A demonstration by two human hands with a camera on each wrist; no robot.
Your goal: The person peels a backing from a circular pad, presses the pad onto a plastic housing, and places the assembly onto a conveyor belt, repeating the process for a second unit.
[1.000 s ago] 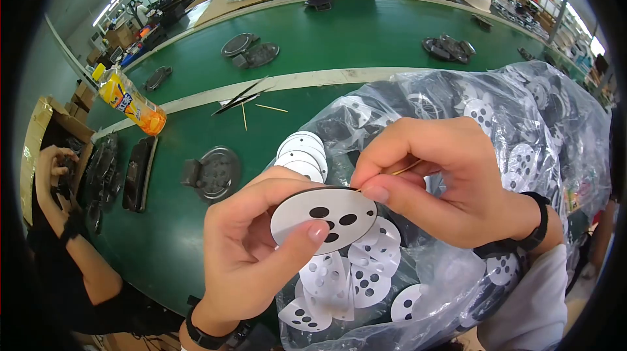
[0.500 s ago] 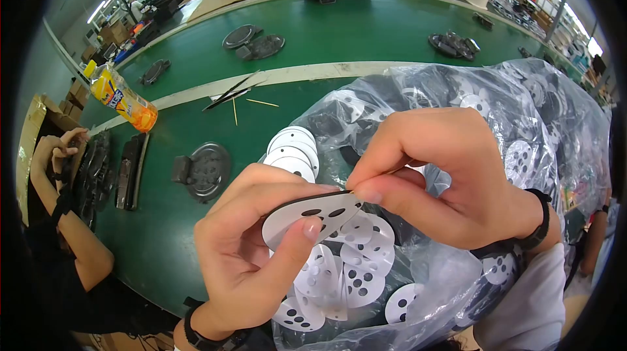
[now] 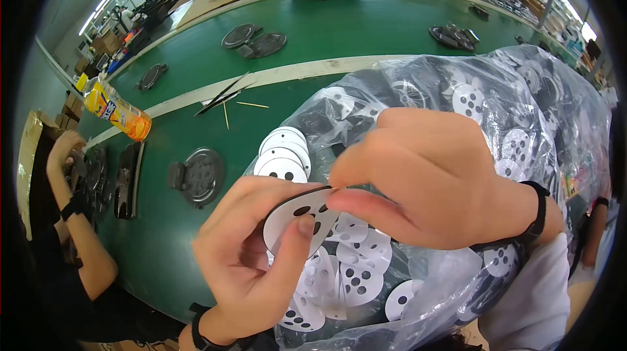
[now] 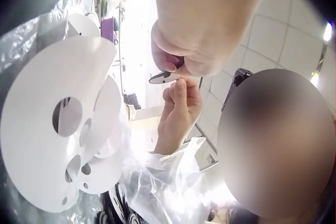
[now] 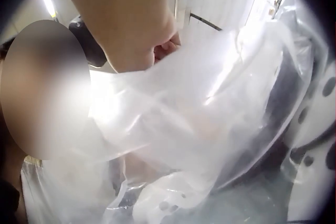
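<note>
In the head view, my left hand point(image 3: 251, 256) holds a white disc point(image 3: 282, 223) with black holes and a dark edge, thumb on its face. The thumb and forefinger of my right hand point(image 3: 424, 181) pinch at the disc's upper right edge; the thin stick seen there earlier is hidden. The left wrist view shows the disc point(image 4: 164, 78) between my left hand point(image 4: 194, 40) and the right fingertips. Below the hands lie loose white discs point(image 3: 362, 279) on clear plastic, and a stack of discs point(image 3: 282, 155) stands beyond my left hand.
A large clear bag point(image 3: 418, 83) of discs covers the right side. On the green table are a dark round part point(image 3: 201, 178), thin sticks point(image 3: 253, 104), a long black part point(image 3: 126, 181) and an orange drink bottle point(image 3: 116, 110). Another person's arm point(image 3: 88, 246) is at left.
The disc has turned more steeply in my left hand. My right hand has shifted left and rotated, its back now toward the camera. The other person's hand at left has moved slightly.
</note>
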